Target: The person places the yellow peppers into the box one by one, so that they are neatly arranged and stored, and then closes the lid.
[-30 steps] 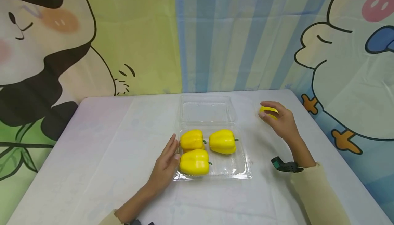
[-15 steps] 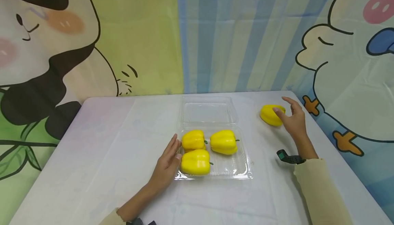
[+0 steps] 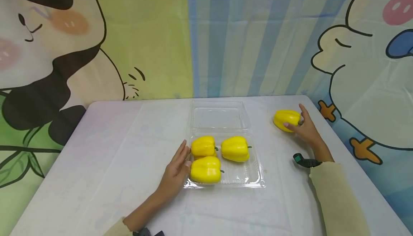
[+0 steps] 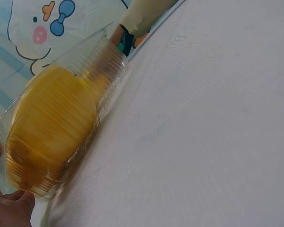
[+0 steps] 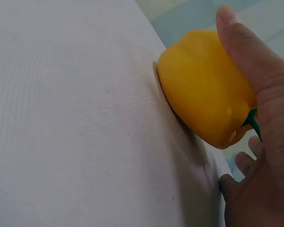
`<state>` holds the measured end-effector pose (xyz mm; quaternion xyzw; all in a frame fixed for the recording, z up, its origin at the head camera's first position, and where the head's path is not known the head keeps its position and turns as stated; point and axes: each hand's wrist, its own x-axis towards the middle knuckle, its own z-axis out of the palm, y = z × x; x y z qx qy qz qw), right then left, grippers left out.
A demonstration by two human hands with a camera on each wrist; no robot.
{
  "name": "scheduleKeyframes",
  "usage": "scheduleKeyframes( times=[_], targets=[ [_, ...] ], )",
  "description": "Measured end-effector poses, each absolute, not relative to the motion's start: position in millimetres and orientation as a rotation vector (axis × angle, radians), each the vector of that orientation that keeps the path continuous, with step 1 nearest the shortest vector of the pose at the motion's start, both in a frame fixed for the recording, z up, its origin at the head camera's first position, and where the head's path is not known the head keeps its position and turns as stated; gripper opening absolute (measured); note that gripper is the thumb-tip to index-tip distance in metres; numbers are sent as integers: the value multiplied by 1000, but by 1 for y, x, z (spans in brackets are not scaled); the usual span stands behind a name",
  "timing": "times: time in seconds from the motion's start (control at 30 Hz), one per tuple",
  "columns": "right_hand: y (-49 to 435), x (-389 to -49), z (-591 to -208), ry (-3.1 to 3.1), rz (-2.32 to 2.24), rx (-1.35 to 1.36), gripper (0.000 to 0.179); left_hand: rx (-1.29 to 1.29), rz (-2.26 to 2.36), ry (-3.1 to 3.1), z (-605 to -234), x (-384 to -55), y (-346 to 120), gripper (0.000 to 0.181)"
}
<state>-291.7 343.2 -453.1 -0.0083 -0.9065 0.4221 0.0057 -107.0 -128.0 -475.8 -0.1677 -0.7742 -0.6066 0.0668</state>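
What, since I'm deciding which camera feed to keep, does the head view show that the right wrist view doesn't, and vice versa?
Only head: the left hand at the open clear container, with three yellow peppers in it.
Only right wrist: lower fingertips of the right hand, hidden in the head view.
Both: that hand, the lone yellow pepper and the white table.

From the person's side, the tray lies on the bench, its lid behind. Inside: a front-left pepper, a rear-left pepper behind that, a rear-right pepper beside. Left fingers flank the tray's left side; farther right and back, right fingers straddle the outer pepper.
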Motion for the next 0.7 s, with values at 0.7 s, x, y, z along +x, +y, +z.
scheduleKeyframes(
  times=[0.7],
  targets=[
    [346, -291, -457, -2816, 1384, -125, 90, -494, -1858, -2351, -475, -106, -129, 52]
  ],
)
